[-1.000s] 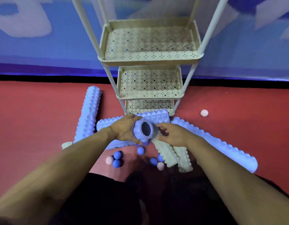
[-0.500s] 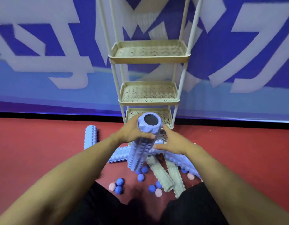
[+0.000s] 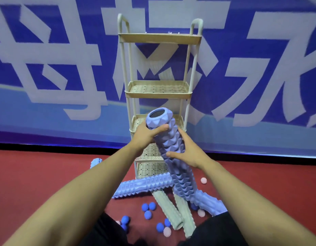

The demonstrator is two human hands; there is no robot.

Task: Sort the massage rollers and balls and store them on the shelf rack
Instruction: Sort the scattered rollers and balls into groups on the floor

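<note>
Purple roller (image 3: 173, 153) is lifted higher now, gripped by left hand (image 3: 146, 135) and right hand (image 3: 187, 153), before the shelf rack (image 3: 159, 91) with bare middle tray

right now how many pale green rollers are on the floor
2. One pale green roller lies left of the other pale green roller, side by side below the held blue roller. More may be hidden behind arms.
</note>
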